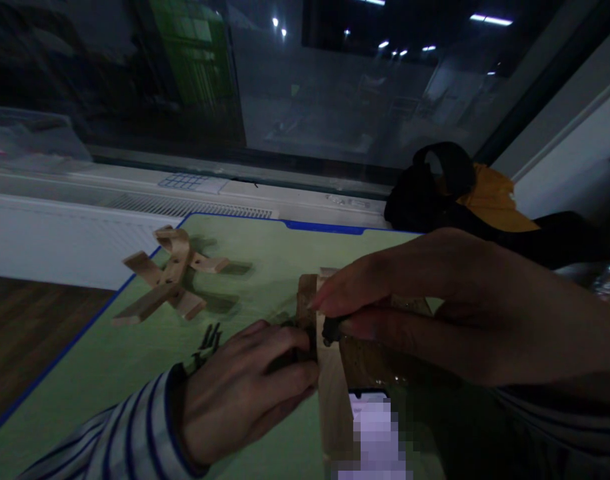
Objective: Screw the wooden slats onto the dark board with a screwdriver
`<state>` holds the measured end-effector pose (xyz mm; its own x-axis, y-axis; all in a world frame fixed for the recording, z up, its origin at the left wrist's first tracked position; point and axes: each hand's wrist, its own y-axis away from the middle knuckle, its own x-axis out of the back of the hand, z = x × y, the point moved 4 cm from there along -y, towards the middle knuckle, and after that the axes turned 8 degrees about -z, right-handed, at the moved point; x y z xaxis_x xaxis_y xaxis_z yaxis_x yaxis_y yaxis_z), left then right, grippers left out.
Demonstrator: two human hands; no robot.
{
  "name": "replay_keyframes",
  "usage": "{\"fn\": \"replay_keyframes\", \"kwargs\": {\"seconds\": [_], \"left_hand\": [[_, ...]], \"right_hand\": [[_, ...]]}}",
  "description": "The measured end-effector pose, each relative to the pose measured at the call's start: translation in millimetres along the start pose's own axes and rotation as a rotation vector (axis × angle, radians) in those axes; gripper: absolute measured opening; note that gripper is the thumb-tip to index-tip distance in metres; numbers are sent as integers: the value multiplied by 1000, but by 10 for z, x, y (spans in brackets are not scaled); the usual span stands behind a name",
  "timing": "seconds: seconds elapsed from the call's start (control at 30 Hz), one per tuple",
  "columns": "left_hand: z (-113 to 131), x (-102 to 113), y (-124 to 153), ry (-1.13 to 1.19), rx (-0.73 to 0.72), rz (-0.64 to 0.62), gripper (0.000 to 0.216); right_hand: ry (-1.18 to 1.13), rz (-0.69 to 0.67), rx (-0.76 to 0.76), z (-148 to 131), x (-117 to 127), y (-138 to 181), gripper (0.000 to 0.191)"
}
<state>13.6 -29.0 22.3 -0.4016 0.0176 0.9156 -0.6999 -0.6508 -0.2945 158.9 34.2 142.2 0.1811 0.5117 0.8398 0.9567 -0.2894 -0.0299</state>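
Observation:
My left hand, in a striped sleeve, is closed against the left side of an upright wooden piece, its fingers curled around something dark I cannot make out. From the right, my right hand pinches a small black knob-like part against the same wooden piece. Behind the hands lies a darker wooden block. All of it rests on a green mat with a blue border.
An assembled cross of wooden bars lies on the mat at the left. Several small black screws lie near my left wrist. A black and yellow bag sits at the back right by the window. A lit phone screen shows below.

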Motion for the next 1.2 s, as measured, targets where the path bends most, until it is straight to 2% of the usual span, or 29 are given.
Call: {"fn": "replay_keyframes", "kwargs": {"seconds": [0.23, 0.4, 0.53, 0.7, 0.87, 1.0, 1.03, 1.13, 1.2], "left_hand": [[6, -1, -1, -15, -16, 19, 20], [7, -4, -6, -4, -23, 20, 21], [10, -4, -3, -7, -13, 19, 17], [16, 1, 3, -34, -20, 39, 19], [19, -14, -2, -48, -15, 40, 19], [36, -12, -8, -58, 4, 31, 17], [41, -13, -11, -55, 6, 22, 17], [52, -6, -18, -37, 2, 13, 19], [52, -2, -27, -24, 5, 3, 19]], "right_hand": [[35, 53, 33, -16, 14, -36, 15], [-32, -50, 87, -46, 7, -40, 17], [6, -2, 46, -35, 8, -21, 19], [-67, -56, 20, -31, -31, -30, 17], [26, -34, -61, -27, -27, -24, 19], [62, -24, -34, -69, -18, -23, 39], [59, -34, -33, -72, -19, -23, 38], [54, -50, -53, -58, -21, -15, 20], [46, -38, -61, -40, -18, 0, 17]]}}
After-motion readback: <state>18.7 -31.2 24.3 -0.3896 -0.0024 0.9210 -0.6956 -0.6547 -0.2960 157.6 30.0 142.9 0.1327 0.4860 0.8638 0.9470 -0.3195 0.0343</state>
